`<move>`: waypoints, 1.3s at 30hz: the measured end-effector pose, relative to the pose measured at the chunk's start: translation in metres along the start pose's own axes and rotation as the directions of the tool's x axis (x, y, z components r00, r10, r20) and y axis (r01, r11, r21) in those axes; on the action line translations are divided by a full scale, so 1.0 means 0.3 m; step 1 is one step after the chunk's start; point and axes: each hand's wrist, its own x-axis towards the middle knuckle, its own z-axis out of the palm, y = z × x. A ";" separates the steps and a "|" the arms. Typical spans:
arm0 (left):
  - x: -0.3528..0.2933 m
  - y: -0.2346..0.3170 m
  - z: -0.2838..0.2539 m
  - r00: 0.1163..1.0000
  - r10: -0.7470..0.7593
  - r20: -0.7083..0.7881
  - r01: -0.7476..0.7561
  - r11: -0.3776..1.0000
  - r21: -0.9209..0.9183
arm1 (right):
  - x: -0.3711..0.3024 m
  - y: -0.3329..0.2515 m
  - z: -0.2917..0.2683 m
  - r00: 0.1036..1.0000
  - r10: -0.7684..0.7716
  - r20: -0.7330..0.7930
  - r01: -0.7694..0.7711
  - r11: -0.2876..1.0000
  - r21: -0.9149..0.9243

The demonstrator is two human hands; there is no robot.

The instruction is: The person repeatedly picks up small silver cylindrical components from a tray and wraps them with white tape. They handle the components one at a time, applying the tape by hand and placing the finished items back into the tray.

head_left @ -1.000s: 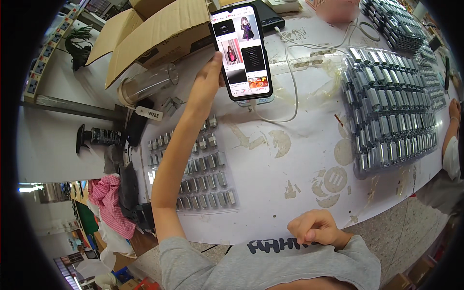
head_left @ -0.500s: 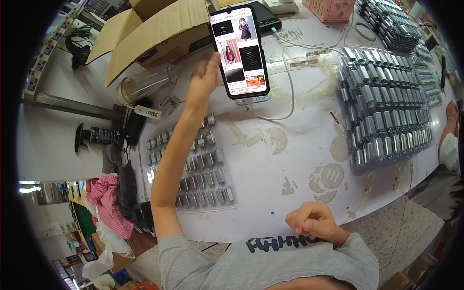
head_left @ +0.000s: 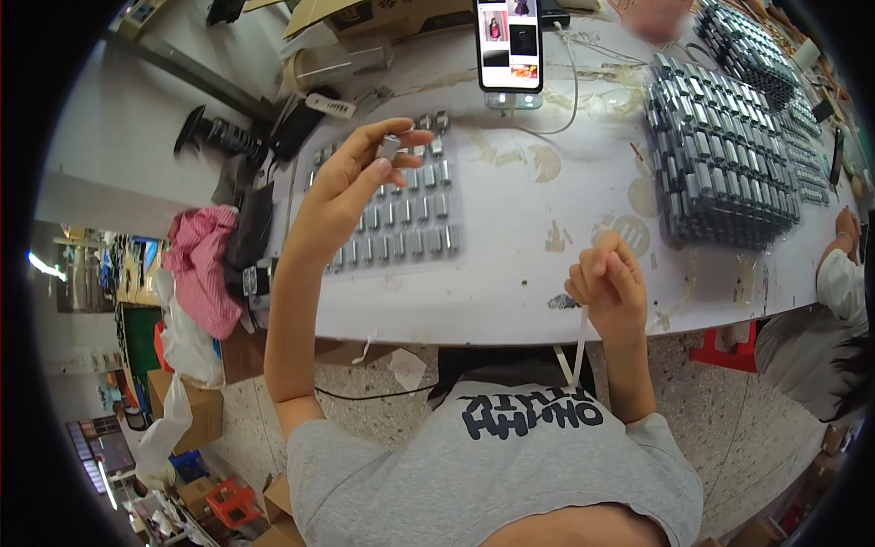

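My left hand [head_left: 351, 182] pinches a small silver metal tube [head_left: 389, 146] between thumb and fingers. It is raised above a clear plastic tray [head_left: 392, 281] that bears rows of similar silver tubes [head_left: 406, 211]. My right hand [head_left: 612, 283] is closed in front of my chest, its fingers curled in. Whatever it may hold is hidden. Just below that hand, a pale narrow strip [head_left: 581, 346] hangs near my shirt. Beyond the tray a phone [head_left: 509, 50] stands upright with its screen lit.
A tall stack of trays full of silver tubes [head_left: 720, 155] stands on the right of the white table [head_left: 510, 305]. Another person's hand [head_left: 848, 228] is at the far right. A clear cylinder [head_left: 337, 64] and a cardboard box [head_left: 365, 18] lie behind the left tray.
My left hand has drawn back from beside the phone to above the left tray, and now holds a silver tube. My right hand stays closed in front of me. The view has tilted down.
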 end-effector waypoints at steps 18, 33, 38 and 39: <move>-0.333 -0.255 -0.194 0.857 -0.072 -0.511 0.171 0.974 0.150 | -0.389 -0.318 -0.015 0.817 -0.556 -0.152 0.575 0.766 0.288; -0.048 -0.424 -0.259 0.880 0.337 -0.334 0.011 0.690 0.724 | -0.469 -0.303 0.073 0.774 -0.626 -0.091 0.630 0.777 0.011; -0.042 -0.418 -0.248 0.916 0.340 -0.214 0.017 0.499 0.866 | -0.440 -0.287 0.070 0.785 -0.606 -0.128 0.619 0.776 0.118; -0.041 -0.417 -0.236 0.923 0.326 -0.206 0.032 0.467 0.884 | -0.432 -0.285 0.066 0.790 -0.600 -0.126 0.613 0.778 0.137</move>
